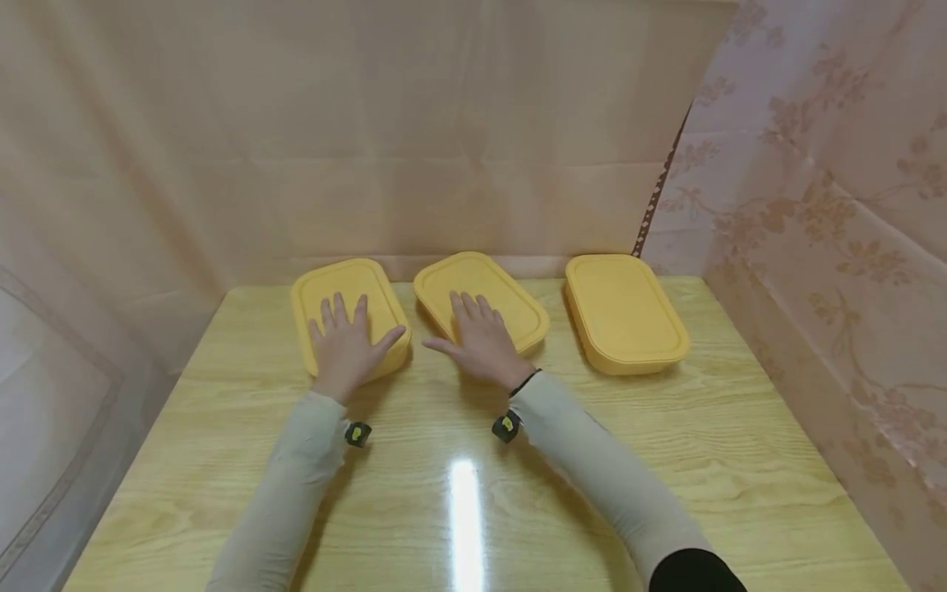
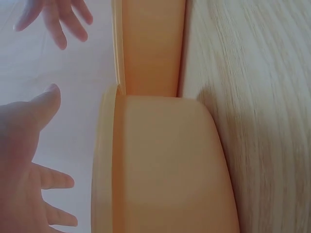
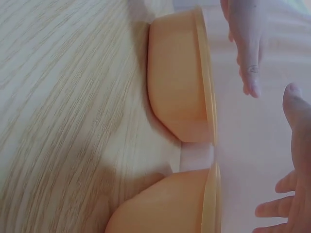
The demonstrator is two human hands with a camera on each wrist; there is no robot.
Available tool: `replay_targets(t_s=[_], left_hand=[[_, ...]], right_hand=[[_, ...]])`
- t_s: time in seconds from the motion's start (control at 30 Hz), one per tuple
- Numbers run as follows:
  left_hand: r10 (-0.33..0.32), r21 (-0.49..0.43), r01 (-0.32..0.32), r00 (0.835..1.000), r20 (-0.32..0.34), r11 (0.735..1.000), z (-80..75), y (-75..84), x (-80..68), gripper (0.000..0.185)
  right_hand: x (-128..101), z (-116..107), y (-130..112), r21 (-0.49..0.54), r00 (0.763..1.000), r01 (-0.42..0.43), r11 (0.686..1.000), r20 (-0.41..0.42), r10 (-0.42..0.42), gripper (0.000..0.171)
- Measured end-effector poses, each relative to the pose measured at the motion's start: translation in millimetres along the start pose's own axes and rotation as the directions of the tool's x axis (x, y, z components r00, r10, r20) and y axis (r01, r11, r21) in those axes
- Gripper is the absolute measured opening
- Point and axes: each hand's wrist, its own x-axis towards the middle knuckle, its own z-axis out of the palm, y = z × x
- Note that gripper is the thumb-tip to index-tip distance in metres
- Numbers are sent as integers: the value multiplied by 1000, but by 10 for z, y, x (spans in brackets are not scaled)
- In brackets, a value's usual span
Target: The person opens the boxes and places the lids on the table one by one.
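Three yellow lidded boxes stand in a row along the table's far edge. Over the left box [image 1: 314,288] my left hand [image 1: 344,344] is spread, palm down, with its thumb out to the right. My right hand [image 1: 482,339] hovers likewise over the near part of the middle box [image 1: 484,279], which sits turned at an angle. Both wrist views show a gap between the hands and the lids, and nothing is in either hand. The right box [image 1: 625,308] has no hand near it. All the lids are on; what the boxes contain is hidden.
The wooden table [image 1: 414,493] reflects a bright strip of light in front of me. Beige cloth [image 1: 414,123] hangs behind the boxes, and a floral curtain [image 1: 829,214] borders the right side. Pale cloth [image 1: 59,370] hangs on the left.
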Motion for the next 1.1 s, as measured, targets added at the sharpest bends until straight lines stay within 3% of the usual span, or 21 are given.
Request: replay_targets(t_s=[0.37, 0.57, 1.1], left_hand=[[-59, -71, 59, 998, 11, 996, -11, -155, -60, 96], [-66, -77, 65, 998, -12, 995, -9, -254, -60, 98], [-120, -142, 119, 993, 3, 983, -67, -424, -92, 98]], right_hand=[[92, 52, -133, 31, 996, 62, 998, 62, -64, 93], [155, 98, -212, 25, 993, 114, 993, 40, -115, 92], [211, 182, -480, -48, 984, 177, 983, 36, -176, 95]])
